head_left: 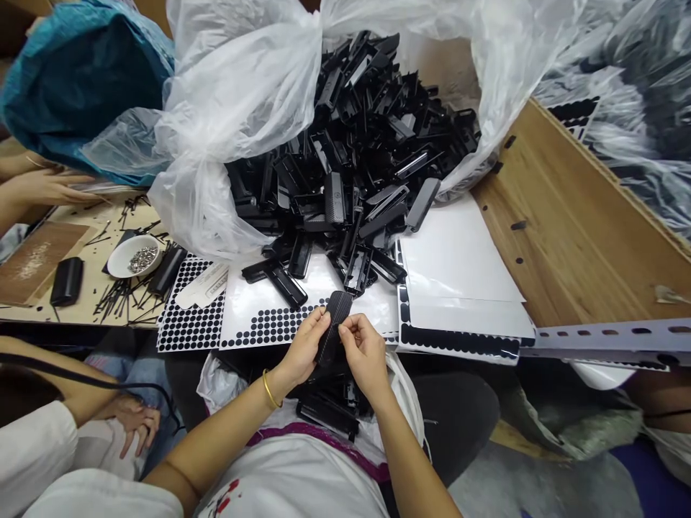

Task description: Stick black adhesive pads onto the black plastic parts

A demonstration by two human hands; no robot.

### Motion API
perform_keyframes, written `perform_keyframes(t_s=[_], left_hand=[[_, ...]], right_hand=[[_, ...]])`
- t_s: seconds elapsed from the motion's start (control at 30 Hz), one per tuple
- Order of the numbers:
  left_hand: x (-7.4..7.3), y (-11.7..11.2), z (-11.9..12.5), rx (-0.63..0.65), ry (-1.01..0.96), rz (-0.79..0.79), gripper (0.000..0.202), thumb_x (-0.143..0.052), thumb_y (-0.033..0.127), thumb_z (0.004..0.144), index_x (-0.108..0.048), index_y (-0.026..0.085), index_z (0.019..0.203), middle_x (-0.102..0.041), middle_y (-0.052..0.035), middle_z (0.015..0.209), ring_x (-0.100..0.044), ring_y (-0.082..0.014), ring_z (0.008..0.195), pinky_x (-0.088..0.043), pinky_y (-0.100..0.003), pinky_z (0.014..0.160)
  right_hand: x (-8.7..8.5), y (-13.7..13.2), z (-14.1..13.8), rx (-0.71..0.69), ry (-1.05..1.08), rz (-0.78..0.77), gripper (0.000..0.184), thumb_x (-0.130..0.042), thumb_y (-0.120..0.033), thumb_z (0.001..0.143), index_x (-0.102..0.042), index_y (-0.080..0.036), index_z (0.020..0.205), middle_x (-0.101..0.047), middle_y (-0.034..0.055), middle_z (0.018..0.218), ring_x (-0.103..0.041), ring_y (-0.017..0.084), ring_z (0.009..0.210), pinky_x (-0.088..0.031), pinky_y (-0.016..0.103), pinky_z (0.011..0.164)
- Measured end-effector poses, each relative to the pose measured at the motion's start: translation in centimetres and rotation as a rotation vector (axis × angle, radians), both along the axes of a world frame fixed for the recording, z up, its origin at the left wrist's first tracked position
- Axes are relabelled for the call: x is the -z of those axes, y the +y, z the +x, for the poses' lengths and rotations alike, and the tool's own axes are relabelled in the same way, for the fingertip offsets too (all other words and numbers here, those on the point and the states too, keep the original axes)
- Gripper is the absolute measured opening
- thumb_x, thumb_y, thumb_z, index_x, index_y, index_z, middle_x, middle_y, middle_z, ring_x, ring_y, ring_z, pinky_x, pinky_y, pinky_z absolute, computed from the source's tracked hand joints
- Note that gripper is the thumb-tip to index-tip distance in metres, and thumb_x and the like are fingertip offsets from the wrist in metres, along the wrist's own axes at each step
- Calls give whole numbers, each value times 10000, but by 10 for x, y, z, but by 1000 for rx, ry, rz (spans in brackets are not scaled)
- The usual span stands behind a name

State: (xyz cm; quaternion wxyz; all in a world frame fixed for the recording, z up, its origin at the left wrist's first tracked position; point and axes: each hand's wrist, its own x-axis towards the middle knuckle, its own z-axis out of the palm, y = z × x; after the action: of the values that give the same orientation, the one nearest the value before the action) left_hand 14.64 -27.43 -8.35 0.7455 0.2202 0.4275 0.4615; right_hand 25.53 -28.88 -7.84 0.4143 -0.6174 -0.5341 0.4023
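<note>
A long black plastic cover (335,320) with a carbon-like texture and rounded ends is held tilted above the table's front edge. My left hand (306,345) pinches its left side between thumb and fingers. Against the cover's right edge, my right hand (368,354) has its thumb and fingertips pressed together; whatever is between them is hidden. Just beyond my hands lies a white sheet of round black stickers (270,325), with part of its dots gone. A heap of similar black plastic parts (372,144) spills from a clear plastic bag (242,86) toward me.
More black parts lie in a lined bag (324,414) at my lap. White sheets (458,266) and a wooden board (566,230) are on the right. At left stand a white bowl of small metal pieces (134,256), a teal bag (86,86) and other people's hands (48,188).
</note>
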Motion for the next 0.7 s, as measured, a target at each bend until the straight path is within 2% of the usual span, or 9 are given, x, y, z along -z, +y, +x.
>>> perform_keyframes(t_s=[0.13, 0.23, 0.37, 0.47, 0.57, 0.7], left_hand=[[0, -1, 1, -12, 48, 33, 269, -667, 410, 720, -550, 172, 767, -514, 44, 694, -487, -82, 637, -400, -204, 618], [1, 0, -1, 2, 127, 116, 274, -641, 423, 742, -547, 166, 757, -513, 37, 704, -490, -90, 670, -405, -206, 640], [4, 3, -2, 81, 149, 151, 270, -638, 418, 750, -567, 165, 814, -569, 21, 748, -545, -104, 705, -447, -223, 686], [5, 4, -1, 168, 37, 45, 267, -636, 400, 760, -557, 164, 857, -632, -13, 841, -626, -144, 774, -494, -278, 748], [7, 4, 0, 196, -61, -47, 230, -622, 349, 784, -552, 160, 894, -660, -50, 967, -661, -184, 870, -503, -327, 830], [13, 1, 8, 269, -177, -88, 186, -575, 276, 820, -553, 153, 957, -651, -94, 1093, -664, -209, 925, -499, -366, 876]], right_hand=[[-1, 1, 0, -15, -66, 62, 125, -448, -237, 807, -441, -212, 685, -488, -35, 613, -446, 106, 522, -363, 221, 495], [0, 1, -2, -39, -167, 88, 130, -446, -224, 814, -425, -217, 686, -506, -31, 621, -466, 111, 522, -365, 229, 505], [1, -7, 5, 12, -345, 132, 106, -443, -227, 835, -440, -218, 730, -565, -9, 674, -516, 130, 558, -382, 250, 546], [4, -23, 32, 147, -436, 178, 87, -436, -234, 853, -476, -214, 779, -578, 0, 696, -523, 133, 562, -400, 257, 566], [9, -42, 71, 302, -561, 193, 92, -457, -269, 859, -515, -207, 824, -568, 13, 723, -511, 139, 571, -408, 262, 556], [22, -56, 103, 278, -778, 249, 137, -441, -283, 880, -547, -197, 871, -556, 46, 784, -534, 173, 679, -426, 280, 596]])
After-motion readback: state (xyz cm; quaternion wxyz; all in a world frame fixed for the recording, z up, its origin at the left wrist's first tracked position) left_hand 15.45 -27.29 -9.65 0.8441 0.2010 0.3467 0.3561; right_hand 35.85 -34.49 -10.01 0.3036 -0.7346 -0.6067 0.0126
